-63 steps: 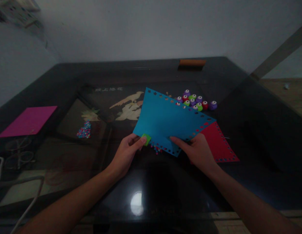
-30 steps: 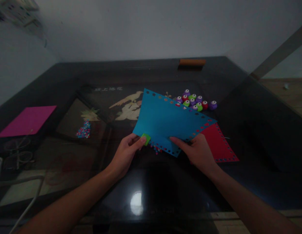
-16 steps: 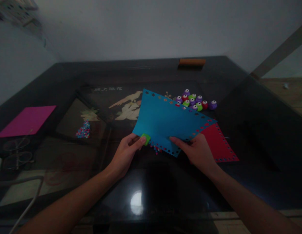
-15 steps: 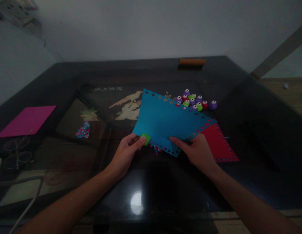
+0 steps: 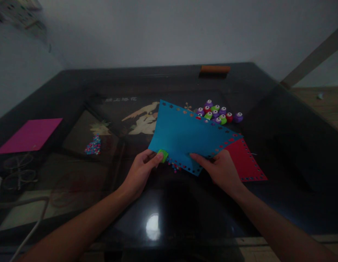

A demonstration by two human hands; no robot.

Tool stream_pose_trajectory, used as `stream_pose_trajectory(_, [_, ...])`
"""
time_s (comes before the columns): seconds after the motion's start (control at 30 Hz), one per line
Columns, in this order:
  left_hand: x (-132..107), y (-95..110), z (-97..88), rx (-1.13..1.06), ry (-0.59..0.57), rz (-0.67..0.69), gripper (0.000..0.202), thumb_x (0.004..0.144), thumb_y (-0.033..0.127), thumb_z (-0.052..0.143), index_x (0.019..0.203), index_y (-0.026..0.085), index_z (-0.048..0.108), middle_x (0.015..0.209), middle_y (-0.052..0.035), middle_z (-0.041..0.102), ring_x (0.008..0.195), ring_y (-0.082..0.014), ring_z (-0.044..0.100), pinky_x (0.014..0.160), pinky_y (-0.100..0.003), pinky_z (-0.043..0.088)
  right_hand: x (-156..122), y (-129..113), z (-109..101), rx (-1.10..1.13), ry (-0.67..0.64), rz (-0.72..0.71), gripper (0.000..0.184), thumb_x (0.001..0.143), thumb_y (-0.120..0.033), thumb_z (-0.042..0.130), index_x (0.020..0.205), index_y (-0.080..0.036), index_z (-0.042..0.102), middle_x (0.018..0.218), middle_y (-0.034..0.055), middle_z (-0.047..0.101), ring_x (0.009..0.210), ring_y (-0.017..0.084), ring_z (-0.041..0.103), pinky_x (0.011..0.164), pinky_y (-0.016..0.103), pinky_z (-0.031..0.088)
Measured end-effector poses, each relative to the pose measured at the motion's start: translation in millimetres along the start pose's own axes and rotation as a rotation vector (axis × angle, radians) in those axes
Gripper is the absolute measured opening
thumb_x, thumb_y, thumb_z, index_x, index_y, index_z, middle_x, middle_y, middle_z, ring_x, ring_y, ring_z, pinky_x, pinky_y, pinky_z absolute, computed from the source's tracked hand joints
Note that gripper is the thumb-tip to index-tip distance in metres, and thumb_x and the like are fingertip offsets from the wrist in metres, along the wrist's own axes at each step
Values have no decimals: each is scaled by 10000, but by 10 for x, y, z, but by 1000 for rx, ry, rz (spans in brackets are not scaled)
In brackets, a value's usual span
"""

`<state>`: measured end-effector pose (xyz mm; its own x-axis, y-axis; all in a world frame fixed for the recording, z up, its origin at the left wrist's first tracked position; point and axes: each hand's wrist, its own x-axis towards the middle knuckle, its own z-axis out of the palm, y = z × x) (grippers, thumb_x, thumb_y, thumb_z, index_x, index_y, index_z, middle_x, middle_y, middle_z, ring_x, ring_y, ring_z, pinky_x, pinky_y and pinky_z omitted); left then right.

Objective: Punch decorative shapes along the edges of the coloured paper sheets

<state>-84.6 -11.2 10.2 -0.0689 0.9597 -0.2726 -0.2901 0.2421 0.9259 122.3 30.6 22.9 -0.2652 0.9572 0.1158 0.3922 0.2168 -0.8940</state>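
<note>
A blue paper sheet [image 5: 185, 134] with punched holes along its edges is held tilted above the dark glass table [image 5: 169, 80]. My left hand [image 5: 140, 173] is closed on a small green paper punch [image 5: 163, 155] clamped on the sheet's near left edge. My right hand [image 5: 222, 169] pinches the sheet's near edge, thumb on top. A red punched sheet [image 5: 246, 162] lies partly under the blue one, to the right. Tiny paper cut-outs [image 5: 175, 167] lie below the blue sheet's edge.
A cluster of several small purple, green and red punches [image 5: 219, 113] sits behind the sheets. A pink sheet [image 5: 31, 134] lies at the far left. Eyeglasses [image 5: 17, 169] and a white cable [image 5: 29, 233] are near the left edge. An orange bar [image 5: 215, 69] rests at the back.
Almost nothing has changed. Both hands keep their hold; the blue sheet's far corner has shifted slightly left and down.
</note>
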Motion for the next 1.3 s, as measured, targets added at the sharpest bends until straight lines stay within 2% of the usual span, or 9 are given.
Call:
stream_pose_trajectory(0.1, [-2,6,0,7,-2,1,241,713,370,743,761,152,651,710,3,605,651,-115,485,619,-242,353,-1,5,-1,-1,-3,-3,180,777,-333,634,665,-199,681,638,12,685,599,161,611,582,291,476])
stream_pose_trajectory(0.27, [-7,16,10,29,15,8,249,696,372,751,704,154,632,654,21,569,624,-110,463,599,-237,338,3,-4,4,-10,3,-8,167,772,-324,641,669,-197,677,652,11,697,579,156,607,581,290,480])
stream_pose_trajectory(0.4, [-9,17,20,42,38,3,261,685,381,756,693,155,628,653,16,569,622,-116,469,600,-242,349,6,-17,3,4,13,-13,129,769,-312,652,706,-204,685,723,18,722,635,167,633,637,306,500])
stream_pose_trajectory(0.57, [-12,19,23,30,41,1,257,674,374,768,696,155,634,649,16,583,623,-118,491,606,-237,370,10,-28,4,8,7,-2,132,768,-312,649,709,-204,696,670,13,710,613,176,628,606,305,502])
stream_pose_trajectory(0.77, [-18,19,35,11,51,-13,260,666,379,778,718,156,654,659,11,610,627,-118,521,620,-236,408,15,-45,-2,47,22,-28,74,753,-279,670,788,-220,698,847,26,743,759,194,674,730,336,519])
stream_pose_trajectory(0.9, [-14,2,30,-6,33,9,248,668,366,780,706,156,653,635,16,607,635,-124,546,676,-255,444,13,-40,-2,48,14,-19,83,761,-292,667,762,-213,692,812,22,741,721,187,669,708,328,519])
stream_pose_trajectory(1.07, [-3,-40,2,20,8,32,253,713,361,747,830,148,680,749,-31,684,738,-164,610,736,-288,469,17,-21,7,18,5,-9,119,775,-313,654,709,-219,685,734,19,727,678,189,653,655,318,513])
stream_pose_trajectory(1.23, [4,-56,-8,12,-13,42,274,726,355,741,900,151,689,820,-43,713,782,-170,637,789,-297,476,10,-20,5,34,19,-23,88,766,-302,665,766,-219,694,810,25,739,731,198,665,696,330,518])
stream_pose_trajectory(1.3, [8,-66,-10,21,-6,49,291,723,364,743,910,147,692,827,-49,716,796,-178,640,793,-302,478,5,-20,3,26,13,-17,102,769,-309,659,739,-217,693,778,25,737,705,197,660,671,327,515])
